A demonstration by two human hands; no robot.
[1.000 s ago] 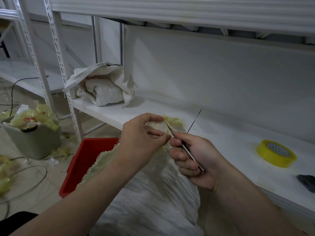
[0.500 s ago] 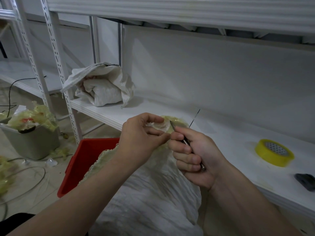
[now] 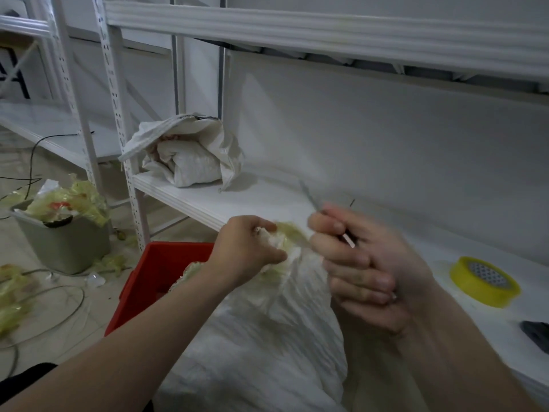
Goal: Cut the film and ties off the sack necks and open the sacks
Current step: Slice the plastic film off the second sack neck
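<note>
Yellowish film (image 3: 289, 234) is wound round the gathered neck (image 3: 294, 255) of a white woven sack (image 3: 261, 337), and the cut turns on how that neck lies. The sack's long axis runs from close under the person up and away toward the shelf (image 3: 208, 200). So the neck points away from the person, toward the shelf edge, tilted slightly upward.

The left hand (image 3: 246, 248) is on the neck, fingers curled round the top of the bunch from its left side, gripping it. The right hand (image 3: 365, 263) is just beside the neck on its right. The neck therefore lies to the left of that hand, a little lower than its thumb.

That hand is blurred, but it holds a thin metal blade (image 3: 311, 199) between thumb and forefinger, the other fingers loosely curled beneath. The blade's long axis slants up and to the left. Its tip points away toward the back of the shelf, above the neck and not at it.

By my judgement, the tip has to swing down and leftward to meet the film, crossing the neck's axis. It must also stay clear of the left hand's fingers, which sit right against the wrapped part.
</note>
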